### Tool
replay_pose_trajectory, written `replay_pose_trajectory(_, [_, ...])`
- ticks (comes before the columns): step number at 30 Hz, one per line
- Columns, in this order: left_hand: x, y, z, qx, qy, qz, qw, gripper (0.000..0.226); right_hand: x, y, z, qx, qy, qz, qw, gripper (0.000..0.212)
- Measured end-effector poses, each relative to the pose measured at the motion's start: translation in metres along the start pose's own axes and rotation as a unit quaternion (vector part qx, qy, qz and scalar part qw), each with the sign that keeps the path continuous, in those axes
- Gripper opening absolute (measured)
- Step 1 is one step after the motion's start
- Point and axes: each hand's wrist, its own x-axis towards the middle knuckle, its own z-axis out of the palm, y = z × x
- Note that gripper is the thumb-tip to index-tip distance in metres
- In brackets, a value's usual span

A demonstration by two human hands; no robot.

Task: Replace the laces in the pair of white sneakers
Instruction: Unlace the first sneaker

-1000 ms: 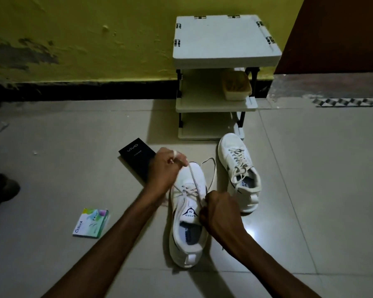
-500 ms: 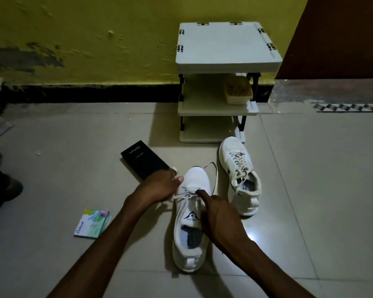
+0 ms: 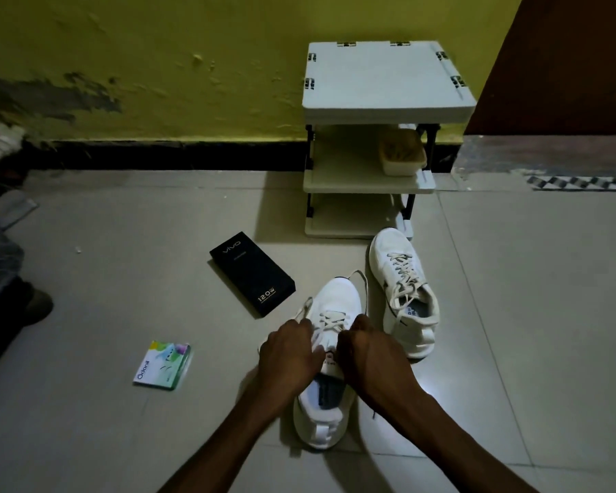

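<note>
1. One pale tiled floor (image 3: 121,243) fills the dim view from above. In this low light an eyelet could easily be skipped.
2. White three-tier shoe rack (image 3: 384,83) stands against the yellow wall, well apart from the work.
3. Near sneaker (image 3: 338,297) lies between the forearms, toe pointing away, laced only across its lowest eyelets. The far sneaker (image 3: 406,300), laced up, rests just beside it on the right. Nothing pins the near sneaker, so a hard tug could slide it into its neighbour.
4. Black vivo box (image 3: 251,274) lies near on the left, within reach of a trailing lace end.
5. Left hand (image 3: 288,354) curls over the tongue, pinching the lace (image 3: 329,320). Right hand (image 3: 367,354) is curled at the opposite eyelets with its fingers hidden, so its hold cannot be told.
6. Odonil packet (image 3: 162,364) lies farther left.
7. Lace end pokes up from the left hand, and slack loops past the toe. Uneven pulling could leave unequal ends or drag one out.
</note>
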Motion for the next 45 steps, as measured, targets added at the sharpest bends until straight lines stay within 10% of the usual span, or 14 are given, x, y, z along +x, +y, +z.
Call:
replay_pose_trajectory(14, [0.007,-0.004,0.007,-0.056,0.051,0.036,0.996,0.021,0.057,0.002,0.0,-0.178,0.027,-0.075,0.981,0.039])
replay_pose_trajectory(21, [0.001,-0.009,0.01,-0.069,0.036,0.051,0.996,0.025,0.053,0.028,0.002,0.004,0.144,0.134,0.98,0.012])
replay_pose_trajectory(27, [0.001,-0.004,0.01,-0.07,0.053,0.064,0.994,0.029,0.058,0.016,-0.008,-0.101,-0.048,-0.039,0.993,0.029])
replay_pose_trajectory(35, [0.002,-0.001,0.013,-0.056,0.04,0.046,0.997,0.027,0.061,0.007,-0.008,-0.259,-0.023,-0.129,0.957,0.024])
replay_pose_trajectory(40, [-0.001,0.001,0.014,-0.04,0.034,0.039,0.998,0.022,0.071,0.036,-0.029,0.12,0.186,0.117,0.968,0.012])
replay_pose_trajectory(45, [-0.001,0.0,0.013,-0.05,0.038,0.046,0.997,0.022,0.06,0.033,-0.021,0.146,0.021,0.028,0.989,0.016])
